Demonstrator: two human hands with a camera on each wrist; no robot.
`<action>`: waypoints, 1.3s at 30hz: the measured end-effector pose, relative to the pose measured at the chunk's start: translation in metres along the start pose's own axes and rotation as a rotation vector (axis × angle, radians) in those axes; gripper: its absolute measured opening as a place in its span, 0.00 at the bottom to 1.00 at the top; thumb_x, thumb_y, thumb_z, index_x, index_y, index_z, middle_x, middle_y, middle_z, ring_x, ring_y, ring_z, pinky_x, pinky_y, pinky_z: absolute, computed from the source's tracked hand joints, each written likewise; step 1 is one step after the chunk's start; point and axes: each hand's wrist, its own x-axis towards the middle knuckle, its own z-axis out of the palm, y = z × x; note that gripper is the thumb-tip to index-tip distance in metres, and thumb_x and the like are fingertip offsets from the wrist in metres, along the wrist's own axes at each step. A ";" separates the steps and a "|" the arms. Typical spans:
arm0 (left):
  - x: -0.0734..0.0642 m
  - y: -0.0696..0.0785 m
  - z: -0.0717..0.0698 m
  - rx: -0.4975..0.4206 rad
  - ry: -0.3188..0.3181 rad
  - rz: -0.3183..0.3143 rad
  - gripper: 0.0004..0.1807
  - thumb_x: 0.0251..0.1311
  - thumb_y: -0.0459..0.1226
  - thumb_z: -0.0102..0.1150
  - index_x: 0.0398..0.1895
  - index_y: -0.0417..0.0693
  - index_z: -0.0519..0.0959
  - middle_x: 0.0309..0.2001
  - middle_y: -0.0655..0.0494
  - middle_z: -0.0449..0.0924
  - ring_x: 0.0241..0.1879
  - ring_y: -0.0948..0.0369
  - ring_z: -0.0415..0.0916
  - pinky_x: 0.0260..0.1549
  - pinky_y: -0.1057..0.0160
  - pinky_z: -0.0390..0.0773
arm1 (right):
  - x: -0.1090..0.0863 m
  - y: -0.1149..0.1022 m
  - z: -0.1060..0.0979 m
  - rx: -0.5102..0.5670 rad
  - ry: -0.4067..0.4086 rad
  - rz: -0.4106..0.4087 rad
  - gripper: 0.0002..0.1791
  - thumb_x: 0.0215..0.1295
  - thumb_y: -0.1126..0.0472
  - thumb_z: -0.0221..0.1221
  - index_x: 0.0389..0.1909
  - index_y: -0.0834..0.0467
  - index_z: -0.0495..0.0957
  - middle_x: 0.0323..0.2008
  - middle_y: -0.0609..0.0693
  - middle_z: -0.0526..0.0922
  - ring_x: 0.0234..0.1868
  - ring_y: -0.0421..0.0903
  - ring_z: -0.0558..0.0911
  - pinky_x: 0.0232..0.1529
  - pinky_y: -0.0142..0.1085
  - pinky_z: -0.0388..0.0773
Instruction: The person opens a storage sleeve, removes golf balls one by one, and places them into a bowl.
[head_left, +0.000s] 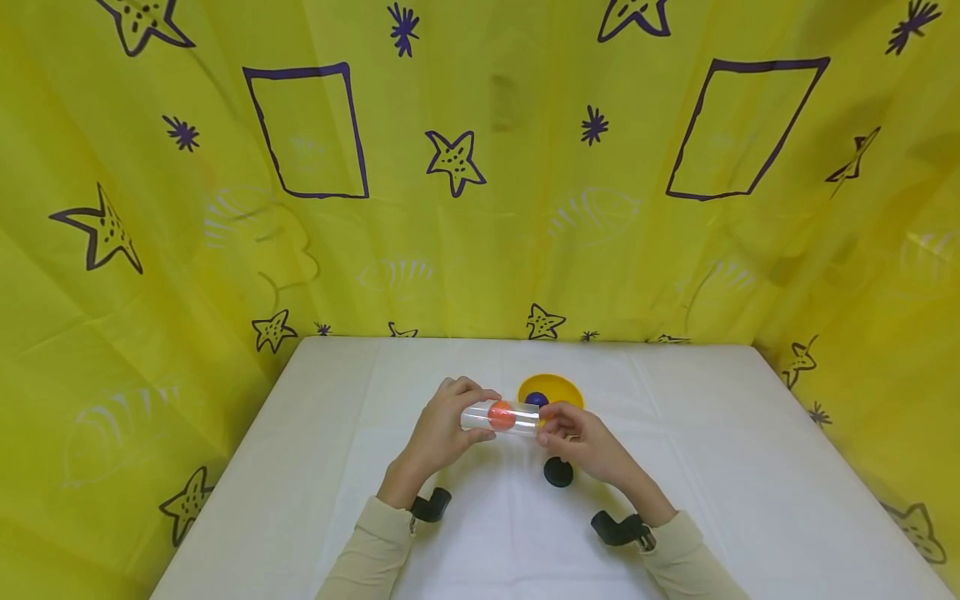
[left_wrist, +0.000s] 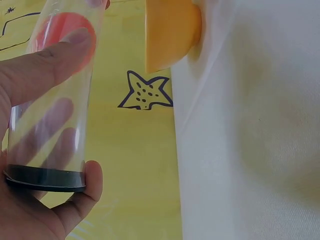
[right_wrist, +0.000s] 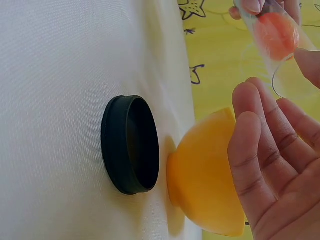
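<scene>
My left hand [head_left: 442, 421] grips a clear tube [left_wrist: 82, 115] held nearly level above the table, its thumb along the side. A black cap [left_wrist: 45, 177] closes the tube's end in the left palm. Inside sits a red-orange ball [head_left: 502, 415], around the tube's middle. At the uncapped end is my right hand [head_left: 581, 437], its thumb [right_wrist: 307, 65] overlapping the rim and its other fingers loosely bent, fingertips close by. Under that hand a loose black cap [right_wrist: 131, 145] lies on the table, hollow side up.
Just beyond the tube stands a yellow bowl [head_left: 562, 386] with a dark purple ball [head_left: 536, 399] in it. White cloth covers the table [head_left: 480, 517]. Yellow curtains [head_left: 465, 242] with drawn stars hang behind it and at both sides. Each wrist wears a black camera mount [head_left: 617, 528].
</scene>
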 end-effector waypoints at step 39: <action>-0.001 -0.004 -0.005 0.003 0.032 0.012 0.25 0.48 0.37 0.81 0.53 0.56 0.85 0.49 0.56 0.81 0.49 0.56 0.72 0.48 0.54 0.79 | -0.002 -0.002 -0.007 0.009 0.019 0.043 0.24 0.70 0.56 0.65 0.61 0.64 0.74 0.47 0.59 0.82 0.43 0.51 0.79 0.41 0.31 0.81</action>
